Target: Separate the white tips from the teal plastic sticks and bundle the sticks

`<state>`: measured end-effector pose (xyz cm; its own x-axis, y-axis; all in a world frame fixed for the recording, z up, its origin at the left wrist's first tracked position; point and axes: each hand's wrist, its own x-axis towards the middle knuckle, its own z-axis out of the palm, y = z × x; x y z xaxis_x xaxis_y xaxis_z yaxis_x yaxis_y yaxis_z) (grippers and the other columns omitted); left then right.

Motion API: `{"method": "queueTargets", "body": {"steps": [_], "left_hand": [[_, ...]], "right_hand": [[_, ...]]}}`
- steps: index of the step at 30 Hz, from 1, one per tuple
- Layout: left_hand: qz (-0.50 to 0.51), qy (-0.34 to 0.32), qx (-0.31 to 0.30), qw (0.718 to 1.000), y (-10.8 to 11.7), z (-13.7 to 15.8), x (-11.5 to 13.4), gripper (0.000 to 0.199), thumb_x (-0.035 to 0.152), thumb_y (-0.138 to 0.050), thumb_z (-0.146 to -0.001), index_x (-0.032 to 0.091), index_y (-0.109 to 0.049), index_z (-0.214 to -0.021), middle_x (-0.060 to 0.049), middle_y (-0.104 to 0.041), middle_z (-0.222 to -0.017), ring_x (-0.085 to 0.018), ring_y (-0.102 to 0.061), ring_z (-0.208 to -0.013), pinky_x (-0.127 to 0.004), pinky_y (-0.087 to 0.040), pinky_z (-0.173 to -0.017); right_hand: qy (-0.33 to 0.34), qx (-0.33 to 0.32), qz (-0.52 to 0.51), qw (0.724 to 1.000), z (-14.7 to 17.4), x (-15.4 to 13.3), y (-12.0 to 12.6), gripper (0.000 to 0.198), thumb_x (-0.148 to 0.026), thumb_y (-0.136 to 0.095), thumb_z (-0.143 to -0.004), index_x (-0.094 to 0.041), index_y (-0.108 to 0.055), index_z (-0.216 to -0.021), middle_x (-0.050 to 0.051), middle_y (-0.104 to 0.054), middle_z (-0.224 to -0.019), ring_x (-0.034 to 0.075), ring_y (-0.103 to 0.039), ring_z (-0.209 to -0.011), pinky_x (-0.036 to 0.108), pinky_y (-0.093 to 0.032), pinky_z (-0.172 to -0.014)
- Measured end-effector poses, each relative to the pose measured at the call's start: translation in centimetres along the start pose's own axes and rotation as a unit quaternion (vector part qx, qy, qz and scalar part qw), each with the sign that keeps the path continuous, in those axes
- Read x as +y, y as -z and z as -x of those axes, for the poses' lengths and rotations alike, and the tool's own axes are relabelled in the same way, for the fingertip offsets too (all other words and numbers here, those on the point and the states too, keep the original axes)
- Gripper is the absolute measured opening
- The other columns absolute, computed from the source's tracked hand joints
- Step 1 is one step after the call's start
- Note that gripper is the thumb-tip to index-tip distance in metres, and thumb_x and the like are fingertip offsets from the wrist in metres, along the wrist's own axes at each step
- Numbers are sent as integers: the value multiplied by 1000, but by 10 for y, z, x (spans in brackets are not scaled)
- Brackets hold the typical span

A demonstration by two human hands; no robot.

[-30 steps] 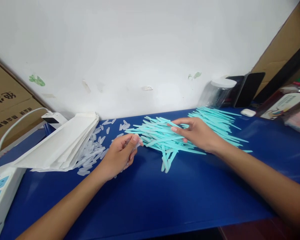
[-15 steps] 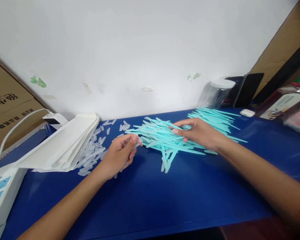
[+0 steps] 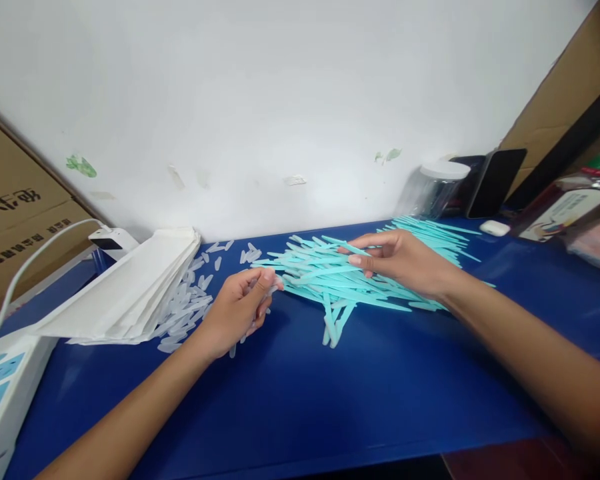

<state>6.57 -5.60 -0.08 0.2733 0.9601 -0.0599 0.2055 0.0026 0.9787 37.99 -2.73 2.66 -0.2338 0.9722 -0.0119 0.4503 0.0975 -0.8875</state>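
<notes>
My right hand is over a pile of slim turquoise eyebrow razors, thumb and fingers pinching one razor whose far end points left. My left hand is closed, thumb against the bent fingers, just left of the pile. Small translucent plastic caps show at its fingertips; how many it holds is hidden. More loose translucent caps lie behind and left of that hand.
White paper sleeves are stacked at the left, near a power strip and a white corded device. More turquoise razors lie back right, before a clear jar. A white earbud case and black phone are beyond.
My right hand has risen slightly, with one razor now lifted at an angle in its fingertips. My left hand stays nearly in place, still closed on the caps.
</notes>
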Motion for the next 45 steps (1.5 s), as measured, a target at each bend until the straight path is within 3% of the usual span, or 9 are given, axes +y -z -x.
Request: {"method": "queueTargets", "body": {"steps": [9, 13, 16, 19, 23, 26, 30, 37, 45], "left_hand": [[10, 13, 0, 1000, 0, 0, 0, 50, 69, -57, -102, 20, -65, -94, 8, -44, -60, -5, -37, -39, -15, -27, -36], [18, 16, -3, 1000, 1, 0, -1, 48, 67, -60, -101, 20, -66, -94, 8, -44, -61, -5, -36, -39, -15, -27, -36], [18, 19, 0, 1000, 1, 0, 0, 48, 67, -58, -102, 20, -65, -94, 8, -43, -60, -5, -37, -39, -15, -26, -36], [15, 18, 2, 1000, 1, -1, 0, 46, 64, -59, -103, 19, -65, -95, 8, -43, -59, -5, -36, -39, -15, -26, -36], [23, 20, 4, 1000, 0, -2, 0, 46, 65, -59, -102, 19, -63, -95, 9, -42, -58, -5, -34, -38, -15, -25, -36], [44, 30, 5, 999, -1, -2, 1, 46, 66, -59, -102, 20, -61, -97, 9, -42, -58, -5, -31, -38, -15, -25, -36], [61, 37, -7, 997, 0, 0, 4, 45, 64, -59, -102, 20, -61, -96, 9, -41, -59, -5, -27, -39, -15, -24, -37], [55, 33, -29, 998, -10, 4, 4, 51, 66, -62, -100, 20, -53, -79, 8, -40, -55, -6, -31, -38, -16, -26, -36], [89, 47, -1, 995, -10, 4, 3, 49, 65, -61, -102, 21, -50, -82, 9, -43, -55, -5, -32, -38, -16, -28, -38]], "right_hand": [[-19, -3, 74, 997, -2, 6, -9, 62, -69, -75, -89, -20, -80, -126, 4, -74, -69, 20, -61, -55, 34, -43, -56], [88, 16, 173, 981, -4, 15, -8, 46, -64, -64, -100, -21, -81, -106, 13, -76, -113, 22, -68, -70, 38, -50, -67], [160, 7, 254, 954, -6, 19, -9, 43, -55, -53, -108, -20, -77, -102, 15, -72, -109, 29, -67, -92, 39, -48, -79], [150, 4, 285, 947, -7, 20, -10, 40, -48, -46, -111, -20, -68, -93, 12, -69, -98, 26, -62, -84, 35, -42, -73], [125, 60, 264, 954, -6, 15, -9, 39, -47, -43, -112, -23, -53, -82, 3, -58, -74, 20, -50, -67, 33, -33, -64], [126, 93, 197, 968, -3, 6, -8, 47, -57, -40, -112, -22, -60, -87, 2, -55, -73, 21, -50, -67, 33, -35, -64], [119, 40, 117, 985, 6, -6, -13, 59, -67, -37, -110, -20, -72, -106, 0, -53, -73, 20, -48, -65, 32, -38, -63], [142, -39, 92, 985, 18, -12, -32, 55, -64, -37, -112, -25, -75, -108, 0, -61, -77, 18, -51, -68, 31, -40, -66], [229, -53, 138, 962, 16, -9, -30, 51, -56, -51, -111, -22, -56, -73, 0, -54, -74, 18, -52, -72, 32, -39, -68]]}}
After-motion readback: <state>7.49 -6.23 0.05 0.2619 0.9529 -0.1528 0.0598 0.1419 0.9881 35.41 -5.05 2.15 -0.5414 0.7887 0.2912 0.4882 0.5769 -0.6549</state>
